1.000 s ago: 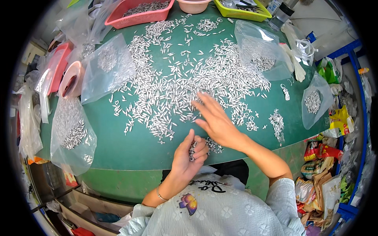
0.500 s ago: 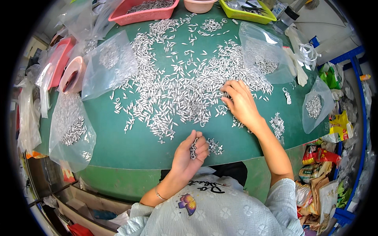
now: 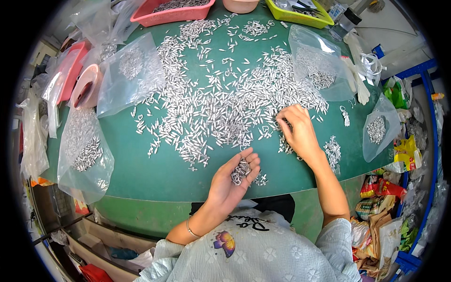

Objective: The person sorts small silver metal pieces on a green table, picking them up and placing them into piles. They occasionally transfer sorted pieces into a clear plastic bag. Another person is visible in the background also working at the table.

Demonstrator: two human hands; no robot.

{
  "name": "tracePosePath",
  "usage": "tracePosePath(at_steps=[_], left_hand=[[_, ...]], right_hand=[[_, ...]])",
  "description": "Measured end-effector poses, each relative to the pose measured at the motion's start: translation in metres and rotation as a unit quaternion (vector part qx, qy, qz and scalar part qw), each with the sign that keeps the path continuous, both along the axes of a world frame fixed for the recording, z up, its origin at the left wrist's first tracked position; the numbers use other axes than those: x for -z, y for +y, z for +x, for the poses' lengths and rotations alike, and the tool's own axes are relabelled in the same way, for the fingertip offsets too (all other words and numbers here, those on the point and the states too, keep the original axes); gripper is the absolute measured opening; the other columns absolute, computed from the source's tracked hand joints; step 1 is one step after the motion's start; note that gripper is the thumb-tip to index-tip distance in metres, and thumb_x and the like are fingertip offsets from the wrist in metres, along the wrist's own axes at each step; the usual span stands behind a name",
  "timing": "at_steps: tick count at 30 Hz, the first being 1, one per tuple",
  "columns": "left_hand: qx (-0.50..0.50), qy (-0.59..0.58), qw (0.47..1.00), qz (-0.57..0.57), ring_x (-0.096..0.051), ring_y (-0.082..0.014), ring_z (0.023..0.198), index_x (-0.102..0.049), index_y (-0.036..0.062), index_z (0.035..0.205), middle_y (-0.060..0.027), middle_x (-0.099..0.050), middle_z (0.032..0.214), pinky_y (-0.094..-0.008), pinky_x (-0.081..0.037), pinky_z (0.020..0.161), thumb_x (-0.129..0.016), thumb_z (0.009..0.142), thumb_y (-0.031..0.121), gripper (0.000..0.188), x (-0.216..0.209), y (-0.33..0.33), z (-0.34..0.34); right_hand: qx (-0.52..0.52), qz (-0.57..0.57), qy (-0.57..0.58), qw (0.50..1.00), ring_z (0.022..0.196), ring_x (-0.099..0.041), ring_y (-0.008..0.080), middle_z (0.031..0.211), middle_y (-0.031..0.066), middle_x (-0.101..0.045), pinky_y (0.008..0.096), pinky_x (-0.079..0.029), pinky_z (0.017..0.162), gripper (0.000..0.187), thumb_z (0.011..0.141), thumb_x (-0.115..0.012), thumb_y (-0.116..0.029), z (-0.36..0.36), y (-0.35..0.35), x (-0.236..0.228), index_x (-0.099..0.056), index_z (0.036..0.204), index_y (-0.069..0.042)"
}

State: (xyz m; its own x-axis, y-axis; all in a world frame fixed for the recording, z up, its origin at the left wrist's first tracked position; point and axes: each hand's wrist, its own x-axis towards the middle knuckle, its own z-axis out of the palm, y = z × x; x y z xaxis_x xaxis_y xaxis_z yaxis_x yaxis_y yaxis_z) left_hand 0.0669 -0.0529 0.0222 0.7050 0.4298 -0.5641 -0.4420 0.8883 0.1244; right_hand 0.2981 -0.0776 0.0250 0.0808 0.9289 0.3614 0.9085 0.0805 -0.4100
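Cupped palm up at the table's near edge, my left hand [image 3: 224, 187] holds a small heap of dark silver metal pieces [image 3: 241, 172], perhaps rings or links. Beyond it spreads a wide pile of small silver, bullet-shaped metal parts [image 3: 188, 98], with some looped pieces among them. At the pile's right near edge is my right hand [image 3: 301, 136], its fingers curled down and closed together; what they hold, if anything, is hidden. Under and beside that hand lies a small cluster of metal pieces [image 3: 284, 145]. More small pieces [image 3: 261, 178] lie just right of my left hand.
Clear plastic bags with metal parts lie left [image 3: 105, 162], back left [image 3: 122, 101], back right [image 3: 319, 51] and right [image 3: 381, 123] on the green table [image 3: 141, 176]. A pink tray [image 3: 174, 17], a pale bowl [image 3: 240, 5] and a yellow-green tray [image 3: 300, 19] line the far edge.
My left hand has opened from a looser fist into a cup, showing the metal pieces, and moved slightly up and right. My right hand has drawn back toward me and right, off the pile.
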Motion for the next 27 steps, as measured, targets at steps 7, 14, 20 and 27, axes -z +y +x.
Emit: tracePosePath(at_steps=[7,14,20,27], left_hand=[[0.013,-0.026,0.999,0.036,-0.045,-0.0341,0.133,-0.040,-0.0094,0.137,-0.0248,-0.044,0.142,-0.0436,-0.037,0.113,-0.043,0.101,0.012,0.042,0.000,0.000,0.009],[0.028,-0.020,0.998,0.044,-0.044,-0.0350,0.133,-0.039,-0.0110,0.137,-0.0259,-0.044,0.142,-0.0432,-0.037,0.113,-0.043,0.101,0.012,0.043,-0.002,0.000,0.013],[0.030,-0.015,0.998,0.045,-0.044,-0.0350,0.133,-0.038,-0.0115,0.136,-0.0258,-0.044,0.141,-0.0432,-0.038,0.112,-0.044,0.101,0.012,0.043,-0.002,0.000,0.015],[0.033,-0.019,0.998,0.047,-0.045,-0.0348,0.132,-0.038,-0.0116,0.136,-0.0258,-0.045,0.141,-0.0432,-0.038,0.112,-0.043,0.101,0.011,0.043,0.000,0.002,0.016]], right_hand=[[0.024,-0.034,-0.078,0.996,0.091,-0.052,0.0255,0.090,0.0072,-0.057,0.0377,-0.037,0.080,0.009,0.079,-0.069,-0.008,-0.006,-0.006,0.002,-0.063,0.085,-0.004],[0.074,-0.024,-0.071,0.994,0.088,-0.053,0.0266,0.087,0.0082,-0.057,0.0383,-0.037,0.080,0.006,0.083,-0.063,-0.004,0.008,-0.011,0.003,-0.062,0.089,-0.005],[0.032,-0.002,-0.040,0.999,0.088,-0.054,0.0264,0.091,0.0078,-0.058,0.0379,-0.038,0.078,0.011,0.081,-0.065,-0.002,-0.002,-0.009,-0.001,-0.063,0.092,-0.004],[0.052,0.023,0.015,0.998,0.087,-0.054,0.0254,0.088,0.0071,-0.060,0.0374,-0.038,0.078,0.007,0.080,-0.067,-0.003,0.004,-0.009,0.001,-0.064,0.086,-0.005]])
